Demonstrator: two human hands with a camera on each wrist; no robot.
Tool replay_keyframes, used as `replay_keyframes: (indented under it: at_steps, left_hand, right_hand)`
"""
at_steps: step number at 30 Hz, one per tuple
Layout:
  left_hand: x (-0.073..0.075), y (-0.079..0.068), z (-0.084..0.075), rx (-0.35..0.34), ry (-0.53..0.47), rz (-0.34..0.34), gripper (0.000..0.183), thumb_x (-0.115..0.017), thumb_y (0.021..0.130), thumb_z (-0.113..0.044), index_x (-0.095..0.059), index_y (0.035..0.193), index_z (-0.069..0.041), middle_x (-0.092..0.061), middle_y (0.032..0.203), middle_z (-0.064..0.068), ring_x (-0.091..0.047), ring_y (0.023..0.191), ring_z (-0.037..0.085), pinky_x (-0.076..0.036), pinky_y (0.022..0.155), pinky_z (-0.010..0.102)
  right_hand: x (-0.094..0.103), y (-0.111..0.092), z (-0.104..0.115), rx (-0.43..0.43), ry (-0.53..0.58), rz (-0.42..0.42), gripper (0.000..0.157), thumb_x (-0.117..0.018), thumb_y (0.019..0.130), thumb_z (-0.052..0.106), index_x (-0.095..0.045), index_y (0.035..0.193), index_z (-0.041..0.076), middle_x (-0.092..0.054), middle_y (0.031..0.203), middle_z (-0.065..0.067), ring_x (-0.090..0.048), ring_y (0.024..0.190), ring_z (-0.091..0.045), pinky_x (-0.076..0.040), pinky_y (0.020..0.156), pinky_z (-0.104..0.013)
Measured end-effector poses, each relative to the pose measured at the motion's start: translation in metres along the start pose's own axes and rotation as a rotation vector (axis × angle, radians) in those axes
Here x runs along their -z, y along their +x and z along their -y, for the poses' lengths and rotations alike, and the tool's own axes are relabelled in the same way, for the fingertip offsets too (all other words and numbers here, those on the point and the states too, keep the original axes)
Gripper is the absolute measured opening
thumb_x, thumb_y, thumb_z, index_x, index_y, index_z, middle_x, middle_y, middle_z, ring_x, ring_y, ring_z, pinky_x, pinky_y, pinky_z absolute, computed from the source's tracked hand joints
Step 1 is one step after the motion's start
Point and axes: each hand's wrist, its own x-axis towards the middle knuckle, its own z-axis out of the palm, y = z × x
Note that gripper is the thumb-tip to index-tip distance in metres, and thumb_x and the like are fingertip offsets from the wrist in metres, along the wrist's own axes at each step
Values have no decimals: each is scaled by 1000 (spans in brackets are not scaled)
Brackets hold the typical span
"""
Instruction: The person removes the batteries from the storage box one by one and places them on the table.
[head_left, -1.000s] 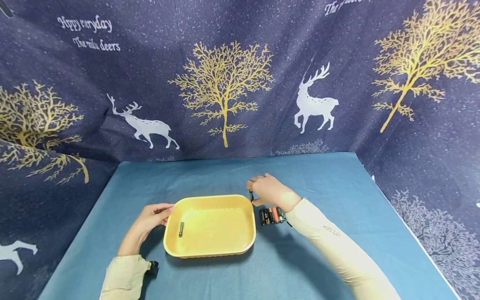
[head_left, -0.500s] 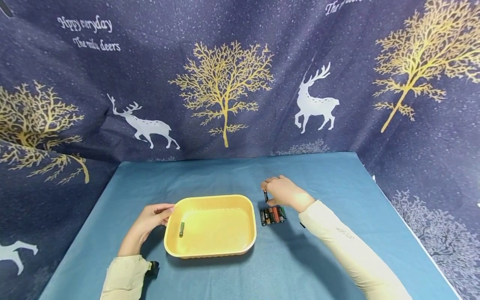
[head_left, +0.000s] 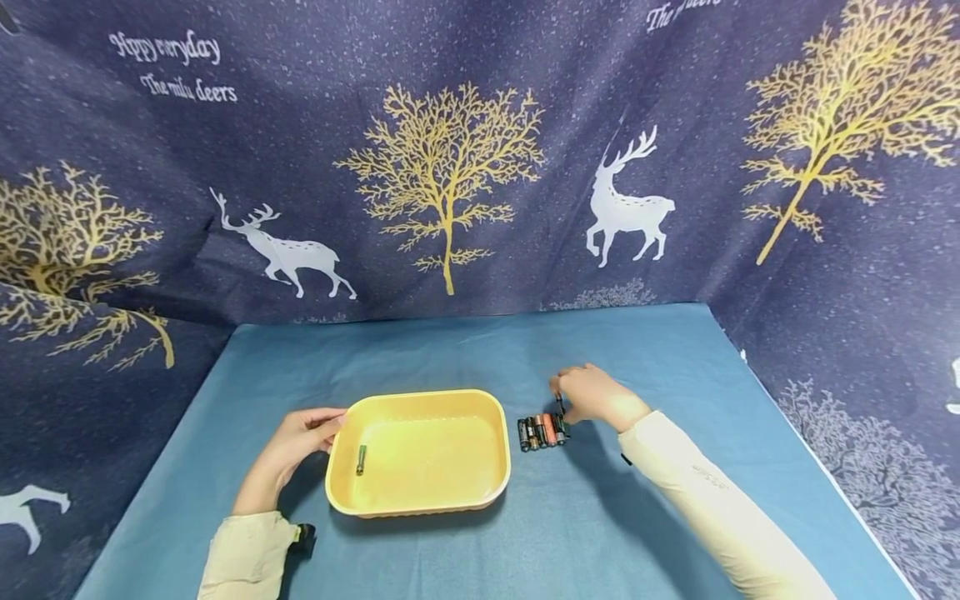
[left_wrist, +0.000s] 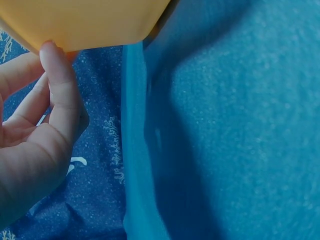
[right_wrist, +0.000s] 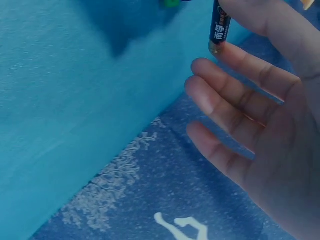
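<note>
My left hand point(head_left: 298, 437) pinches the left rim of a yellow plastic basin point(head_left: 442, 471); in the left wrist view the thumb lies on the basin's wall point(left_wrist: 95, 22). One green battery point(head_left: 362, 460) lies inside the basin, near its left end. Between thumb and index finger, my right hand point(head_left: 597, 397) holds a black battery point(right_wrist: 220, 27) with a copper-coloured end, while the other fingers spread loosely. That hand is at the right end of a row of batteries point(head_left: 538, 432), black ones and an orange one, side by side on the cloth. It partly hides the row's end.
A blue cloth point(head_left: 450, 558) covers the table. Behind and beside it hangs a dark blue curtain point(head_left: 495, 250) printed with deer and trees. The battery row lies a short way right of the basin.
My right hand has moved right and slightly nearer with the black battery, from beside the basin's far right corner to the right end of the row. My left hand stays on the rim.
</note>
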Motion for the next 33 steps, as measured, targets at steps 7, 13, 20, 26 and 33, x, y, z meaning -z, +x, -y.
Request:
replay_keyframes:
  at_steps: [7,13,20,26,33]
  left_hand:
    - [0,-3,-2,-10,-1,-3,46,-61,96,-20,-55,127,13,-69,103,14,-65,72,15,-56,66,31]
    - [1,-2,-2,-17,-6,1,45,-61,96,-18,-54,127,13,-69,102,14,-64,72,15,-56,65,31]
    - [1,-1,-3,-21,9,6,46,-61,96,-19,-54,128,13,-69,103,15,-64,73,15,-56,67,32]
    - [2,0,-2,-13,21,-4,47,-62,96,-22,-55,127,12,-69,104,15,-65,75,16,-56,69,32]
    - [1,0,-2,-12,23,-5,46,-62,96,-22,-56,127,12,-68,105,15,-65,75,15,-56,68,32]
  right_hand:
    - [-8,-6,-7,-16,28,13,35,-84,66,12,-72,98,5,-68,101,-6,-62,94,-27,-42,95,-50]
    - [-15,-7,-8,-6,49,38,35,-84,66,9,-71,97,4,-67,98,-7,-62,85,-25,-48,89,-48]
    - [-20,-6,-10,-2,61,64,30,-84,67,9,-68,93,6,-66,94,-6,-52,71,-16,-48,87,-47]
    - [-24,-5,-11,-8,55,76,30,-84,68,11,-68,93,7,-66,93,-5,-55,76,-18,-45,90,-49]
    - [-26,-7,-9,-34,89,90,38,-85,68,11,-69,102,3,-67,102,-9,-62,93,-30,-41,98,-55]
